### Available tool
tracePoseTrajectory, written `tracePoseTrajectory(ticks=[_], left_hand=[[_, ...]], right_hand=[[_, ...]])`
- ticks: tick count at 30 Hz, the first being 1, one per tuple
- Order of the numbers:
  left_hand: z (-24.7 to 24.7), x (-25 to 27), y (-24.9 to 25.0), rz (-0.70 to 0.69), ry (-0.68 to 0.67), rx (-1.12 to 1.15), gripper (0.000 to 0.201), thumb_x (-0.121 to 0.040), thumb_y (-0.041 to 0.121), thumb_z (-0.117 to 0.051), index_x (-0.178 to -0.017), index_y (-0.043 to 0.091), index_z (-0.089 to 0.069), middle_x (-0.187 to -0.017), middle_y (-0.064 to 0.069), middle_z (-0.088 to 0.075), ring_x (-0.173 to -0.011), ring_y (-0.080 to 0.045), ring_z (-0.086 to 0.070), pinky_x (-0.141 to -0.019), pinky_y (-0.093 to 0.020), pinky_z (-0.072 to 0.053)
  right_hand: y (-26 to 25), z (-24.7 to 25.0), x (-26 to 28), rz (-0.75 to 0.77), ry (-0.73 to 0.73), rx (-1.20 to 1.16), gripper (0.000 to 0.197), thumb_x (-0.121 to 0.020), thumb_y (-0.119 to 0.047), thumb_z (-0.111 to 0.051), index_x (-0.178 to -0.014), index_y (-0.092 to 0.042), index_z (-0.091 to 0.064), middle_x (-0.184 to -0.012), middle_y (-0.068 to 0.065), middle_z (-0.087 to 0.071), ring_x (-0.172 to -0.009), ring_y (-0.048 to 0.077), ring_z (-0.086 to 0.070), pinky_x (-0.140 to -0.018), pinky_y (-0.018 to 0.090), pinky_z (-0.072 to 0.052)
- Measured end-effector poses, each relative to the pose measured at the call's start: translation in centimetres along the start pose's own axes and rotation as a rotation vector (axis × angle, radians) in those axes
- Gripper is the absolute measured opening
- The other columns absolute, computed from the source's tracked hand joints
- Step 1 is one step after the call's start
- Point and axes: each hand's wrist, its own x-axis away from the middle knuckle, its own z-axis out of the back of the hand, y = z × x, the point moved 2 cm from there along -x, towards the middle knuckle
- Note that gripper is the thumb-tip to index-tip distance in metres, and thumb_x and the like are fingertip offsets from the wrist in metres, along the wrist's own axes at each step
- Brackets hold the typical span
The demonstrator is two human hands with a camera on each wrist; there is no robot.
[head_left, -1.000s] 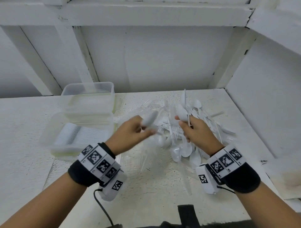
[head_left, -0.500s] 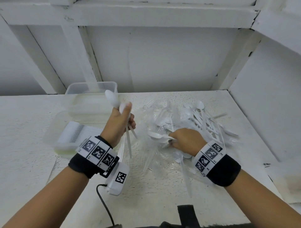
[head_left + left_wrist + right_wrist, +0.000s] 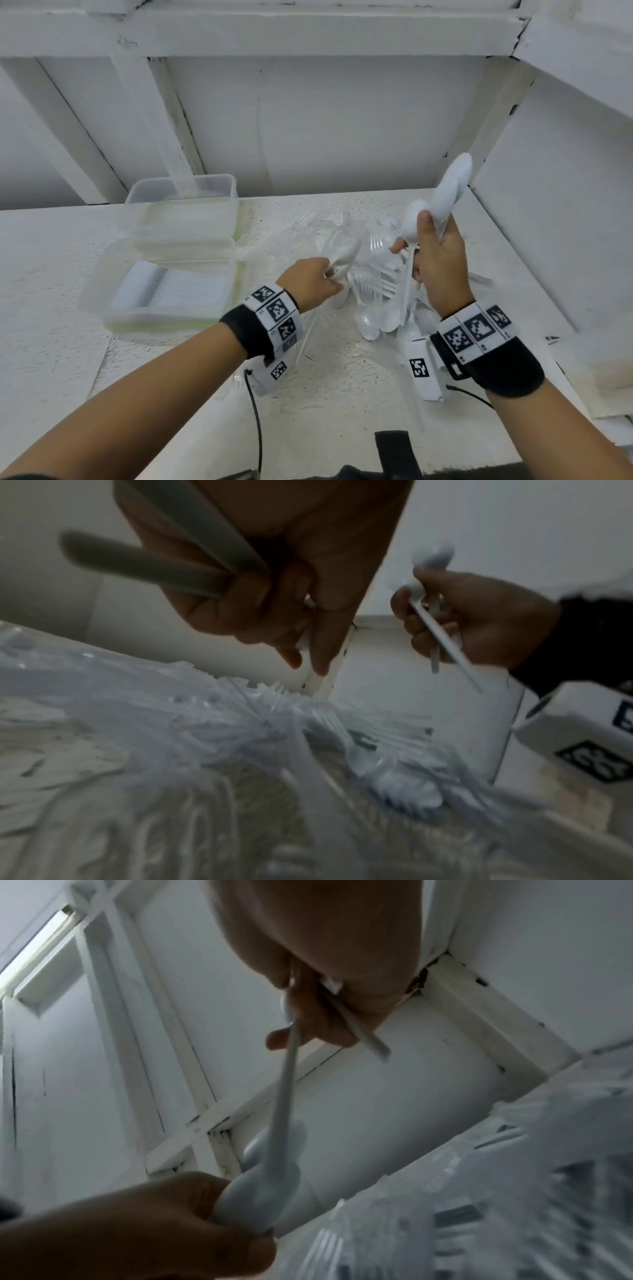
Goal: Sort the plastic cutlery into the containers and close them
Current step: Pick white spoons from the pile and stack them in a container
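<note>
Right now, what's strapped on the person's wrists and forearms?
Forearms are bare, no sleeves. Each wrist carries a black fabric band, the left wristband and the right wristband, each wrapped by a white strip of square black-and-white markers. A white camera box with its own marker hangs under each wrist, trailing a thin black cable.

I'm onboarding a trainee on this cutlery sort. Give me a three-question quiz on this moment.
1. True or false: the right hand holds white spoons raised above the cutlery pile.
2. What does the left hand hold? A) fork B) spoon C) lid
3. Fill in: the near container, left of the pile, has its lid ____.

Key: 1 true; 2 B; 3 off.
</note>
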Motion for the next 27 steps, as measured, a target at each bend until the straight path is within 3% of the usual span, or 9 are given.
tracePoseTrajectory(ticks=[2,4,8,11,14,18,21,24,27], left_hand=[[-1.0,-0.6,-0.1,0.019,-0.069,-0.114,0.027,-0.089,0.031,-0.057,-0.107,0.011,-0.059,-0.104,-0.003,-0.063,-0.086,-0.017,-0.058,-0.067,-0.021,-0.041],[-1.6,-0.9,-0.1,0.043,-0.096,-0.185,0.023,-0.088,0.034,-0.055,-0.096,0.012,-0.056,-0.098,-0.003,-0.062,-0.085,-0.019,-0.058,-0.068,-0.026,-0.043],[-2.4,-0.7,0.2,0.042,-0.094,-0.251,0.022,-0.088,0.041,-0.053,-0.088,0.020,-0.047,-0.081,0.003,-0.051,-0.076,-0.016,-0.053,-0.064,-0.026,-0.041],[-2.5,-0.4,0.6,0.029,-0.087,-0.301,0.027,-0.088,0.042,-0.054,-0.099,0.017,-0.055,-0.081,0.003,-0.051,-0.074,-0.015,-0.053,-0.062,-0.025,-0.040],[-2.6,-0.4,0.7,0.023,-0.080,-0.340,0.033,-0.088,0.044,-0.053,-0.103,0.015,-0.055,-0.082,0.003,-0.051,-0.073,-0.016,-0.052,-0.057,-0.024,-0.037],[-2.4,-0.2,0.6,-0.020,-0.039,-0.243,0.022,-0.092,0.037,-0.046,-0.097,0.018,-0.055,-0.086,0.001,-0.058,-0.077,-0.018,-0.055,-0.060,-0.026,-0.039],[-1.8,-0.2,1.1,-0.117,-0.009,-0.161,0.022,-0.092,0.026,-0.048,-0.111,0.020,-0.058,-0.099,-0.001,-0.064,-0.090,-0.021,-0.060,-0.067,-0.027,-0.041],[-1.7,-0.4,2.0,-0.237,-0.157,-0.289,0.030,-0.092,0.021,-0.047,-0.120,0.021,-0.058,-0.107,-0.001,-0.065,-0.098,-0.021,-0.060,-0.070,-0.028,-0.041],[-2.1,-0.5,2.3,-0.272,-0.218,-0.427,0.028,-0.093,0.020,-0.043,-0.115,0.021,-0.059,-0.105,-0.001,-0.064,-0.088,-0.018,-0.056,-0.064,-0.026,-0.034]], right_hand=[[0.8,0.1,0.3,-0.029,-0.007,0.045,0.021,-0.098,-0.033,-0.040,-0.097,-0.016,-0.052,-0.060,0.000,-0.056,-0.049,0.003,-0.051,-0.048,0.015,-0.040],[1.7,0.1,0.6,-0.077,-0.047,0.091,0.017,-0.096,-0.033,-0.046,-0.091,-0.018,-0.053,-0.064,-0.004,-0.053,-0.053,0.003,-0.050,-0.053,0.017,-0.042],[3.0,0.1,1.2,-0.139,-0.139,0.164,0.015,-0.091,-0.021,-0.057,-0.105,-0.018,-0.053,-0.077,-0.012,-0.055,-0.067,-0.002,-0.054,-0.062,0.017,-0.045],[3.4,0.1,1.6,-0.171,-0.166,0.175,0.003,-0.093,-0.020,-0.055,-0.095,-0.020,-0.053,-0.070,-0.006,-0.056,-0.051,-0.004,-0.053,-0.049,0.013,-0.040],[3.5,0.0,1.9,-0.182,-0.194,0.106,0.004,-0.095,-0.023,-0.052,-0.092,-0.026,-0.052,-0.066,0.001,-0.055,-0.045,0.000,-0.046,-0.040,0.018,-0.033],[3.5,0.2,2.1,-0.186,-0.200,0.084,0.006,-0.095,-0.027,-0.050,-0.098,-0.032,-0.051,-0.062,0.000,-0.054,-0.043,0.003,-0.043,-0.039,0.020,-0.030],[3.4,0.4,2.1,-0.167,-0.178,0.091,0.006,-0.096,-0.024,-0.049,-0.092,-0.029,-0.051,-0.061,0.000,-0.052,-0.046,0.005,-0.045,-0.041,0.017,-0.034],[3.4,0.6,2.1,-0.164,-0.169,0.076,0.007,-0.096,-0.022,-0.049,-0.092,-0.028,-0.051,-0.061,0.002,-0.050,-0.045,0.001,-0.046,-0.043,0.009,-0.035],[3.5,0.8,2.1,-0.150,-0.182,0.083,0.007,-0.096,-0.023,-0.049,-0.094,-0.029,-0.051,-0.062,0.001,-0.051,-0.047,0.001,-0.046,-0.044,0.009,-0.035]])
